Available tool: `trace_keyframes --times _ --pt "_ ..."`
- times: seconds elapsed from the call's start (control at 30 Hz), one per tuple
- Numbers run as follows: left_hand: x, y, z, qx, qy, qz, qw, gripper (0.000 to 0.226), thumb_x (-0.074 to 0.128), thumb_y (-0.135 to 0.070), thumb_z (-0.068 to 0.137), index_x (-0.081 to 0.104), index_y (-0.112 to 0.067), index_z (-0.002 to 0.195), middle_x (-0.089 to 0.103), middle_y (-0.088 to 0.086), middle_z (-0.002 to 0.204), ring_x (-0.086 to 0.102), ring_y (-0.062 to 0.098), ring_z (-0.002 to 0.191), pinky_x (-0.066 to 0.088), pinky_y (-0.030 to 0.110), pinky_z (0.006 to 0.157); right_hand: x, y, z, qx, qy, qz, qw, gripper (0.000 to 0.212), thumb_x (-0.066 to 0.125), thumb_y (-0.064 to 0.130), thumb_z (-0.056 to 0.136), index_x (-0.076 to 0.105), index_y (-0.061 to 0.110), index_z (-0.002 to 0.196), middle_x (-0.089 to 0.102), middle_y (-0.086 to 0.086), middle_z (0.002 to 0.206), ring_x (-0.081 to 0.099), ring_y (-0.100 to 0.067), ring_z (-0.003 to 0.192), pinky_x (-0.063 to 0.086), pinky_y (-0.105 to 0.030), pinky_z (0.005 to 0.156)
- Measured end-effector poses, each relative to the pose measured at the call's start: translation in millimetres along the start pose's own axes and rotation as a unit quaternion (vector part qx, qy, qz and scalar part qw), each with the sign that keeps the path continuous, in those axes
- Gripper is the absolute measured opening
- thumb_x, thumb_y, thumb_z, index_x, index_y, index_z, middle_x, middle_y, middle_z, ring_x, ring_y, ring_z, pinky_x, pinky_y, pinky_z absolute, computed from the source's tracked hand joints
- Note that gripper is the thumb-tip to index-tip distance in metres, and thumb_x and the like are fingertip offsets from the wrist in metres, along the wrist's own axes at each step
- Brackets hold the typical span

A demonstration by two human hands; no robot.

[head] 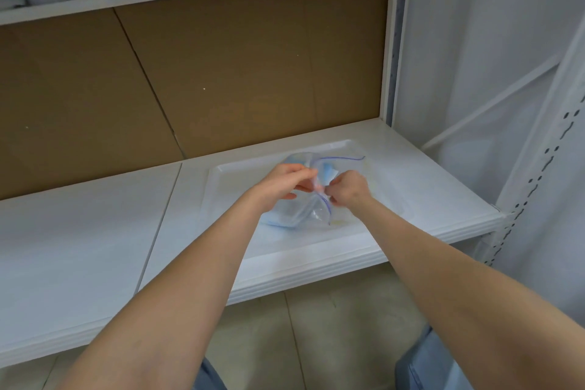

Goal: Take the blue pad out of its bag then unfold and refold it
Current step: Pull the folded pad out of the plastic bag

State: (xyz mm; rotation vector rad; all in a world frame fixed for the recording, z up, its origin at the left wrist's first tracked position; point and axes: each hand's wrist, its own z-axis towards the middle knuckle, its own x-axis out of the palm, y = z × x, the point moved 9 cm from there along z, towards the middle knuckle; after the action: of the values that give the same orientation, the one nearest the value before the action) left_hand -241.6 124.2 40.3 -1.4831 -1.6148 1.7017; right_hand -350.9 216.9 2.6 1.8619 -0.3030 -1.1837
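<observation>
We recorded the white shelf [95, 247] beneath a white tray [373, 174]. On the tray's middle lay the clear zip bag [304, 210], the blue pad [278, 219] inside it. Above the tray, our left hand [281, 182] and right hand [349, 187] each pinched the bag's zip edge with curled fingers.

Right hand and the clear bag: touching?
Touching. The head view shows the right hand pinching the bag at its zip edge, with no gap. The left hand pinches it alongside.

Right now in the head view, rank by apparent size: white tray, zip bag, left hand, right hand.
1. white tray
2. zip bag
3. left hand and right hand: they look alike, so not ranked.
</observation>
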Motion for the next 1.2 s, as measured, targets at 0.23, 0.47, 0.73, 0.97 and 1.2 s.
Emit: trace_keyframes --times 0.23,0.47,0.73,0.97,1.2 --pt "-83.3 64.5 20.6 -0.105 -0.206 0.11 0.967 0.049 0.054 -0.032 0.093 0.043 -0.011 0.135 0.053 0.01 0.133 0.051 0.028 0.122 0.042 0.032 0.098 56.6 -5.5 -12.2 0.151 0.198 0.328 0.911 0.013 0.072 0.016 0.085 0.064 0.007 0.082 0.06 -0.008 0.073 0.06 -0.021 0.06 0.057 -0.028 0.048" --pt "-95.9 109.5 22.6 -0.187 -0.211 0.146 0.948 0.043 0.041 -0.025 0.098 0.053 0.008 0.123 0.055 0.023 0.128 0.053 0.038 0.117 0.043 0.037 0.095 71.4 -2.0 6.5 0.174 0.188 0.315 0.914 0.017 0.055 0.0 0.091 0.061 0.002 0.075 0.058 -0.012 0.069 0.052 -0.02 0.057 0.048 -0.028 0.052" --pt "-101.8 115.4 25.5 -0.167 -0.271 0.024 0.948 0.041 0.045 -0.026 0.098 0.056 0.007 0.119 0.057 0.022 0.124 0.054 0.036 0.115 0.043 0.035 0.094 79.0 5.0 0.8 0.163 0.231 0.196 0.939 0.022 0.072 0.021 0.085 0.059 0.003 0.084 0.054 -0.006 0.067 0.053 -0.018 0.06 0.051 -0.027 0.058" --pt "-107.7 113.2 20.5 -0.138 -0.325 -0.06 0.933 0.037 0.043 -0.024 0.098 0.062 0.007 0.11 0.062 0.023 0.115 0.057 0.037 0.108 0.045 0.035 0.085 82.9 11.4 -2.5 0.151 0.231 0.312 0.909 0.022 0.064 0.02 0.091 0.058 0.004 0.076 0.054 -0.009 0.07 0.052 -0.023 0.062 0.047 -0.033 0.063" --pt "-105.9 113.9 11.4 -0.139 -0.35 -0.162 0.912 0.018 0.049 -0.007 0.093 0.065 0.002 0.091 0.059 0.012 0.079 0.054 0.026 0.07 0.048 0.032 0.071 51.0 10.7 -0.8 0.132 0.168 0.205 0.955 0.012 0.05 -0.005 0.091 0.053 0.005 0.084 0.047 -0.007 0.056 0.042 -0.016 0.046 0.045 -0.024 0.053"
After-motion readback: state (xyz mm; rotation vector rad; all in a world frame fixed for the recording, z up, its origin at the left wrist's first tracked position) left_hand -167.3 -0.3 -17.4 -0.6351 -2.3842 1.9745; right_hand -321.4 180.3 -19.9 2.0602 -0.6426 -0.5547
